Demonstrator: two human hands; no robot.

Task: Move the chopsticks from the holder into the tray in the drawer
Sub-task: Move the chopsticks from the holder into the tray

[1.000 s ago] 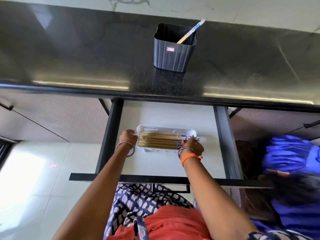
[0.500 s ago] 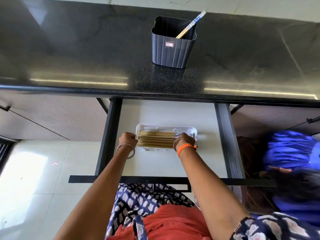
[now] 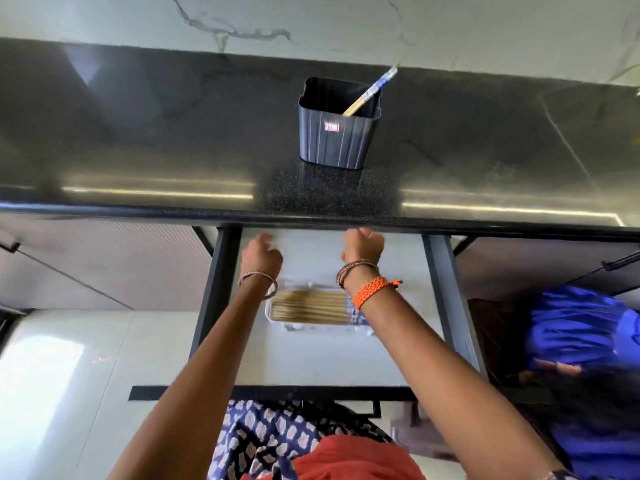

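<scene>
Head view. Chopsticks, bundle (image 3: 308, 308): lying flat side by side in the white tray (image 3: 277, 320), which is sitting on the pale floor of the open drawer (image 3: 391, 344). Chopstick, single (image 3: 370, 91): leaning in the far right corner of the black holder (image 3: 337, 140), blue patterned end sticking up past the rim. Progress, as judged: most of the transfer is looking done, with this one stick remaining to be lifted out and laid with the rest.

Left hand (image 3: 261, 256) and right hand (image 3: 363, 245): both hanging above the back of the drawer, just under the counter edge, fingers loosely curled and carrying nothing; each is blurred, so finger detail is uncertain.

Tabletop (image 3: 138, 133): dark polished speckled stone, reflecting strips of light near its front edge, carrying the holder. Behind it a pale veined wall (image 3: 311, 19) is showing. A light tiled floor (image 3: 62, 368) is showing at lower left; blue cloth (image 3: 571, 327) is lying at right.
</scene>
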